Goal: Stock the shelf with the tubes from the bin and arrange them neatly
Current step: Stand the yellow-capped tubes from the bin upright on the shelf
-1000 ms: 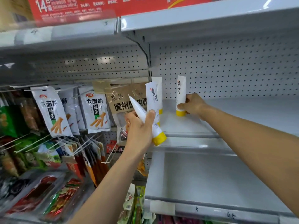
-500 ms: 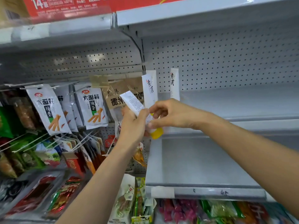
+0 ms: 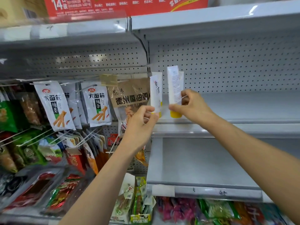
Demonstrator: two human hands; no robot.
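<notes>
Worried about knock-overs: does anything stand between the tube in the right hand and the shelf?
Nothing visible lies under the white yellow-capped tube in the right hand; the grey metal shelf beside it looks bare. Another white tube stands close behind it.

Four white plastic tubes with yellow caps sit cap-down at the left end of the grey metal upper shelf, before the perforated metal back panel, in two pairs, one tube behind another. The right hand grips the front tube of the right pair; the left hand is just before the left pair. Left of the shelf hang white foil snack packets; a grey metal lower shelf lies beneath.
</notes>
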